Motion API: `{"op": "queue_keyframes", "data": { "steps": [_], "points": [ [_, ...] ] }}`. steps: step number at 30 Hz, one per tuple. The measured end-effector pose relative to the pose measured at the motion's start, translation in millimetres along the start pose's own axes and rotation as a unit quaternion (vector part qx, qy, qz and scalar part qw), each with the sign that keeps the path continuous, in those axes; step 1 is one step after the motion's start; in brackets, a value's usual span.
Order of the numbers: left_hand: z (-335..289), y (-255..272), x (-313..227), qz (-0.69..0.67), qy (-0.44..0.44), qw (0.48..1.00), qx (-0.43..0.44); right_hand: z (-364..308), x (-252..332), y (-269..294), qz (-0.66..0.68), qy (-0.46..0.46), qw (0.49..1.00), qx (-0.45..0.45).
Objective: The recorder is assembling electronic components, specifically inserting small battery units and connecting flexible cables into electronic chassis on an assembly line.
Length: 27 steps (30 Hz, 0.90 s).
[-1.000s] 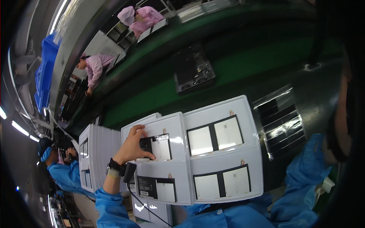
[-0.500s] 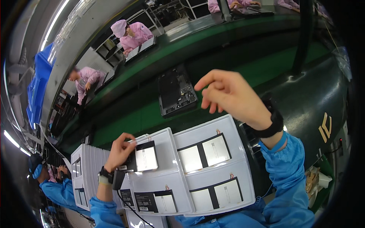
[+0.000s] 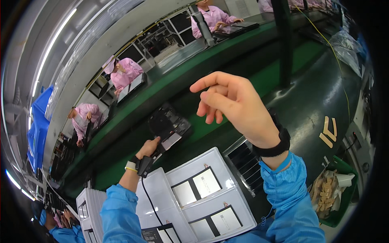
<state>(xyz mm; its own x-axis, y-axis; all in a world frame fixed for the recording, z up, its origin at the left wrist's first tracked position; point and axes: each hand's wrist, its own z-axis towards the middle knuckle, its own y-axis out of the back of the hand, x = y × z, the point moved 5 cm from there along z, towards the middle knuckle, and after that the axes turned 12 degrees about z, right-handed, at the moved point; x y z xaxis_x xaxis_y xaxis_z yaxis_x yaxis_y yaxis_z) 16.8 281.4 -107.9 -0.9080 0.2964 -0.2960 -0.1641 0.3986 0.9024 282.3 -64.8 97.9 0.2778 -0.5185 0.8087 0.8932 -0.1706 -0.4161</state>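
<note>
Four flat black-and-silver packs could be counted apart from the tray stack: one at the left hand, one in the left tray and two in the right tray. The left hand gripped the held pack by its near left end, thumb and fingers drawn close together. That pack lay just beyond the fingertips, up and to the right, and overlapped the near edge of the one dark casing on the green belt (whether the two touched, I could not tell). The right hand held nothing; it hung raised over the belt, loosely curled, with its forefinger reaching left and a gap below it to the thumb. The held pack was well apart from it, lower and to the left.

Two white trays sat side by side in front of the person. The left tray showed one pack at its near end; the right tray held an upper pack and a lower pack, each with two pale panels. One tray stack stood to their left. Two tan strips lay on the dark surface at the right, above one green bin of brown scraps.
</note>
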Motion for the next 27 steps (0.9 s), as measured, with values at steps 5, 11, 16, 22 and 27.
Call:
{"op": "queue_keyframes", "data": {
  "steps": [5,11,16,22,27],
  "points": [
    [-51.3,-38.1,-187.9,-0.201,-0.191,0.947,0.163,-5.4,32.7,33.1,0.007,0.077,0.995,-0.068],
    [-115.1,-2.1,-249.0,-0.219,-0.213,0.946,0.110,21.0,-0.5,67.7,0.004,0.056,0.992,-0.116],
    [-129.1,23.0,-170.2,-0.336,-0.196,0.917,-0.089,30.3,-60.6,51.0,-0.182,0.061,0.975,-0.112],
    [-145.1,7.8,-115.8,-0.413,-0.182,0.877,-0.166,19.6,-121.0,-0.6,-0.023,-0.045,0.998,-0.029],
    [-145.8,-5.8,-101.7,-0.442,-0.182,0.866,-0.147,18.8,-134.5,-7.1,0.011,-0.085,0.996,-0.019]
  ]
}}
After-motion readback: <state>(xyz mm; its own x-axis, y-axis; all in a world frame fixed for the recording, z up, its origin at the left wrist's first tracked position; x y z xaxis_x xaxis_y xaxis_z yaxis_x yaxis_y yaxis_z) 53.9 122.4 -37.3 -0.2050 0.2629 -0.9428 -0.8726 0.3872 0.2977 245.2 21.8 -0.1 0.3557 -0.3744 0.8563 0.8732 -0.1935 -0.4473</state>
